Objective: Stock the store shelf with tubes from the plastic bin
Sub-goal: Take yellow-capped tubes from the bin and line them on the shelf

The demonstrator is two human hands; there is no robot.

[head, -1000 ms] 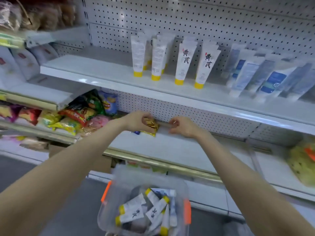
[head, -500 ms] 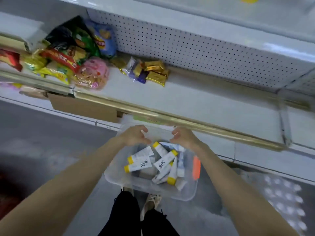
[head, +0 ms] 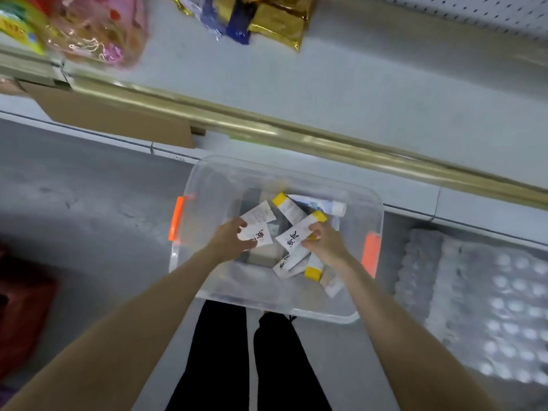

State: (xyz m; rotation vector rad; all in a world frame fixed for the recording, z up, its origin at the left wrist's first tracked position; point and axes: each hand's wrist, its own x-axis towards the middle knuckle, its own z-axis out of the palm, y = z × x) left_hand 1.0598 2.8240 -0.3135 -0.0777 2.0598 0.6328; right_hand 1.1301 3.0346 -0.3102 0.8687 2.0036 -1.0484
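Both hands (head: 229, 237) grip tubes (head: 293, 240) inside the bin (head: 350, 314).

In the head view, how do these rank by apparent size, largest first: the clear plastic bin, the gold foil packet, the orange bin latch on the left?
1. clear plastic bin
2. gold foil packet, partly cut off by the frame and farther away, so unsure
3. orange bin latch

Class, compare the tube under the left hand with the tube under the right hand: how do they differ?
The left tube shows only its flat crimped end, with its cap hidden; the right tube shows a yellow cap. The left tube lies nearer the bin's orange left latch; the right tube rests across other tubes. Both are white with black characters.
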